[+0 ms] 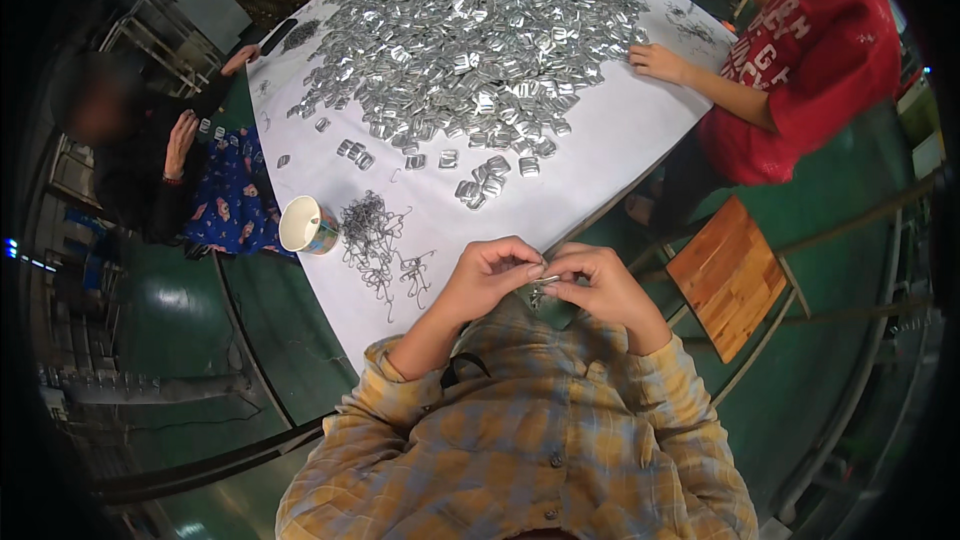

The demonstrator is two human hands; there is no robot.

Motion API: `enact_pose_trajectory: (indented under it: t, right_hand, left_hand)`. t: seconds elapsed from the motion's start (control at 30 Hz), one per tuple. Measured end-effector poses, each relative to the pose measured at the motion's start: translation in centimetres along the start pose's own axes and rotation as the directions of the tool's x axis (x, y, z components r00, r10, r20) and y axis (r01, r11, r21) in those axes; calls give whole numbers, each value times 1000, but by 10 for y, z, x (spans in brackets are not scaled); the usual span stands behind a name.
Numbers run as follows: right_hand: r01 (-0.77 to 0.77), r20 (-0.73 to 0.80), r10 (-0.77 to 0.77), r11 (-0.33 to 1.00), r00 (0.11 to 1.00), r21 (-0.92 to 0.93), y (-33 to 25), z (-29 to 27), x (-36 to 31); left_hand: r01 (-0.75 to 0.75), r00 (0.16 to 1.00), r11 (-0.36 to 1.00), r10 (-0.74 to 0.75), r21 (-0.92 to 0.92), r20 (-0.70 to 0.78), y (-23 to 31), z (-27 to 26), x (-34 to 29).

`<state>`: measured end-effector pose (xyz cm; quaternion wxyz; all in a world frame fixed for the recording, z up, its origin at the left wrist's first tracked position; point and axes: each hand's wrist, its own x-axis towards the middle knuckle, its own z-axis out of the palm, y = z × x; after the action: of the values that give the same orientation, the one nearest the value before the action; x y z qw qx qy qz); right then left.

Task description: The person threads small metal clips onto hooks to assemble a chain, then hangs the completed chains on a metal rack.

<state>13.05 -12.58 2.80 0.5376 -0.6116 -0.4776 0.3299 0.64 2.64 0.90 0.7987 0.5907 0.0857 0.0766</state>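
Observation:
My left hand [492, 278] and my right hand [603, 285] meet at the near edge of the table, in front of my shirt. Both are closed in a pinch, fingertips almost touching, around a small silver metal piece [546, 281]. Its shape is partly covered by my fingers. Below it, at my right fingers, more tiny metal bits [536, 297] show, too small to make out. Left of my left hand lies a tangle of thin wire hooks [370, 235]. Just beyond my hands sits a little group of flat silver buckles [484, 183].
A large heap of silver buckles [480, 40] covers the far part of the white table [440, 220]. A paper cup [308, 226] stands at its left edge. Co-workers sit left, far and right; one in a red shirt [830, 50] reaches in. A wooden stool [728, 278] is at right.

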Motion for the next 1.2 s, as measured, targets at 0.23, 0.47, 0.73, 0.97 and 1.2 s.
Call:
enact_pose_trajectory:
  t: [0.23, 0.47, 0.73, 0.97, 1.2]
  right_hand:
    - [-59, -52, 52, 987, 997, -147, 6, 3, -1]
    - [-113, -93, 120, 991, 988, 76, 39, -20, 21]
    - [-45, -307, -207, 759, 929, -649, 100, -6, 106]
    - [-279, -355, 51, 726, 933, -628, 88, -9, 118]
    - [-228, -169, 367, 814, 915, 535, 51, -6, 66]
  left_hand:
    - [-194, 954, 837, 282, 512, -99, -9, 14, -13]
    - [-191, 943, 840, 301, 508, -143, -20, 11, -16]
    - [-245, 933, 835, 342, 493, -114, -17, 17, -18]
    - [-195, 951, 847, 286, 495, -115, -17, 18, -26]
    - [-210, 925, 846, 334, 490, -181, -22, 22, -16]
